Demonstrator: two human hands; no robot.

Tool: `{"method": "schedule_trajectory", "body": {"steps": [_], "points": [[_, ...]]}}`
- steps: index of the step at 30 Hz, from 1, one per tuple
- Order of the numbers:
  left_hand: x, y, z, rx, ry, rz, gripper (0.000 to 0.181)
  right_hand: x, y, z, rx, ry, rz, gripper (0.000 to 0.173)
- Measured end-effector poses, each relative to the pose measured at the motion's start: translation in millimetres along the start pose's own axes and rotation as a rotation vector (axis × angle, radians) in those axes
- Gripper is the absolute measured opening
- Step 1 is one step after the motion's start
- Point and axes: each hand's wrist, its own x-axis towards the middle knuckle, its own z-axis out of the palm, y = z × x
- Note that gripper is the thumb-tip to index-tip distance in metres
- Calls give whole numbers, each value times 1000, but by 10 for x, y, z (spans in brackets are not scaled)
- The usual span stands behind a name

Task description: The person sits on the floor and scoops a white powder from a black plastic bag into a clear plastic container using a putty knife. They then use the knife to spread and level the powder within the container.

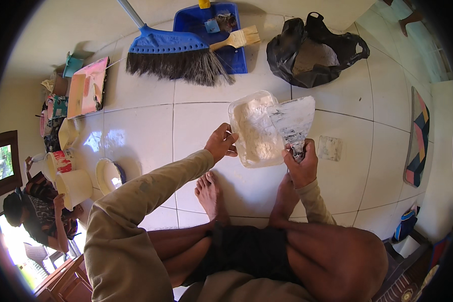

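Note:
My left hand (222,142) holds the left rim of a clear plastic tub (233,117), its thumb over the edge. Whitish powder or paste (262,132) lies in the tub. In my right hand (302,162) is the handle of a wide putty knife (294,115), its blade smeared with white and dark residue and pointing away from me. The blade's left side overlaps the tub's right rim; whether the two touch, I cannot tell. My right fingers are close to the tub's lower right corner.
Beyond the tub are a blue broom (166,41), a dustpan (234,56) with a paintbrush (238,37) across it, and a black plastic bag (313,81) of powder. Left stand a pink-stained paint tray (79,94) and several buckets (75,187), beside another person (41,215). A stained square (330,148) lies right.

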Motion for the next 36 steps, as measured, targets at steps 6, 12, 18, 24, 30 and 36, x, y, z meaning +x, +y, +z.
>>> {"method": "schedule_trajectory", "body": {"steps": [6,12,18,24,30,36], "points": [[14,-22,0,-25,-33,12,24,5,34,-9,32,6,21,30],[7,-21,-21,-27,-16,18,23,-29,-67,4,20,-34,37,27],[19,13,-51,66,-54,113,21,10,90,8,-46,25,4,26],[-197,258,40,220,-23,153,20,28,429,-42,39,41,79,26],[-398,407,122,275,45,153,21,48,475,-9,90,48,100,25],[-303,242,19,299,87,244,20,6,491,20,34,56,48,30]]}}
